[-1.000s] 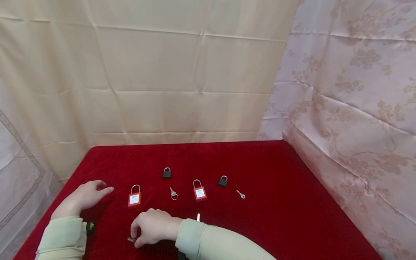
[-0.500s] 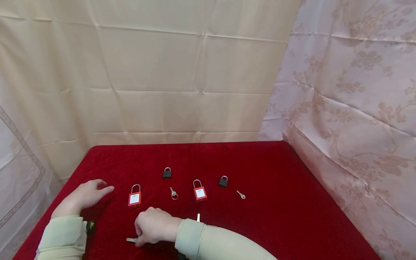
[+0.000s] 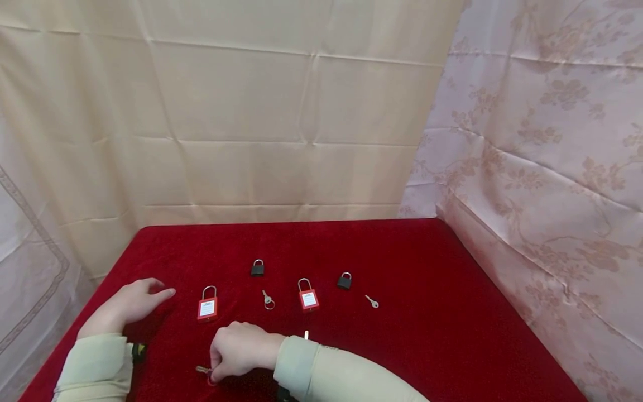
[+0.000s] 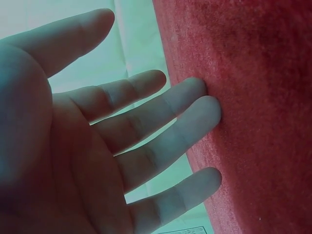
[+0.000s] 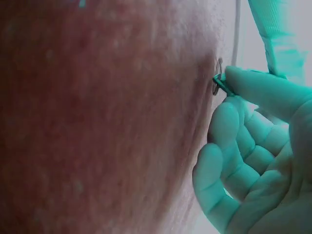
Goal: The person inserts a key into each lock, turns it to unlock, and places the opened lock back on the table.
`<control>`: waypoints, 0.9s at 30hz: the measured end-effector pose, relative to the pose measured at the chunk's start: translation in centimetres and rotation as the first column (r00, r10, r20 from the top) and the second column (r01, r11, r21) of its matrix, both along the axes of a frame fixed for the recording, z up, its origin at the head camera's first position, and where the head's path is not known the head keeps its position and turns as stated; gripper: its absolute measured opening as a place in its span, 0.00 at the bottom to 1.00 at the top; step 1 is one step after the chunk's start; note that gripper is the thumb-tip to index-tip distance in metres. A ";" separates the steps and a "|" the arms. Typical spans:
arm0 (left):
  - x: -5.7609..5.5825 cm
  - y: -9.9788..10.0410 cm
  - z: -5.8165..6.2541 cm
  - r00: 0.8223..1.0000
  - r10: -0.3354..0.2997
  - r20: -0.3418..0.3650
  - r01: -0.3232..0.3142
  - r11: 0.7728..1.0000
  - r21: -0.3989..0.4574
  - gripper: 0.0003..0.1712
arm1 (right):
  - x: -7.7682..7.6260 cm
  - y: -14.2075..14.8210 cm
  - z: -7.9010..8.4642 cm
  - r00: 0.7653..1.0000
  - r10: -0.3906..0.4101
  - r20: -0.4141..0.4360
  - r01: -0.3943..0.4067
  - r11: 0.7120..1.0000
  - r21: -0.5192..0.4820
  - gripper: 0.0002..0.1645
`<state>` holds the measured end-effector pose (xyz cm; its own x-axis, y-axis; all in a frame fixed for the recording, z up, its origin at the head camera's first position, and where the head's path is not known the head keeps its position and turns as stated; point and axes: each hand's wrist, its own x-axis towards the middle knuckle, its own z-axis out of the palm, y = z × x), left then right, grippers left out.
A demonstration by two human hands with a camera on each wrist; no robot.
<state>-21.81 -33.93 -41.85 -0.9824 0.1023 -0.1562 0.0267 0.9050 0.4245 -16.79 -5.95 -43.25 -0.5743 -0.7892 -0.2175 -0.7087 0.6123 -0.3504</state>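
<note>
My right hand (image 3: 242,349) pinches a small key (image 3: 203,369) between thumb and forefinger, low over the red cloth. In the right wrist view, a thin metal ring (image 5: 218,87) hangs at the key by the fingertips. The fingers cover much of the key. My left hand (image 3: 135,303) holds nothing, its fingers loosely extended at the cloth's left side. Nearest to it is a red padlock (image 3: 207,309) with a white label. A second red padlock (image 3: 308,300) lies further right. Two black padlocks, one on the left (image 3: 258,271) and one on the right (image 3: 344,281), lie behind.
A key with a ring (image 3: 268,300) lies between the red padlocks. Another key (image 3: 372,301) is at the right. A narrow metal piece (image 3: 306,335) pokes out behind my right sleeve. Curtains (image 3: 281,167) stand behind the red-covered table (image 3: 427,335).
My right hand has shifted slightly right, and the key between its fingertips has turned a little. The left hand and the padlocks stay put.
</note>
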 end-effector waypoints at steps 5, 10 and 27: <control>-0.1 0.0 0.0 1.000 -0.004 -0.005 0.004 1.000 -0.005 0.37 | -0.9 1.2 0.5 0.999 -0.039 0.031 0.043 0.993 -0.110 0.14; -0.2 -0.1 -0.3 1.000 -0.012 -0.018 0.012 1.000 -0.009 0.36 | -2.0 2.9 1.4 0.975 -0.097 0.199 0.147 0.957 -0.250 0.13; -0.2 0.1 -0.2 1.000 -0.004 -0.015 0.004 1.000 -0.006 0.36 | -5.9 12.8 2.9 0.822 -0.073 0.564 0.481 0.619 -0.621 0.05</control>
<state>-22.06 -33.83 -42.06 -0.9842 0.1055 -0.1423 0.0367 0.9073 0.4188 -22.74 6.81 -40.34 -0.7858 -0.6167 0.0474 -0.1820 0.1572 -0.9706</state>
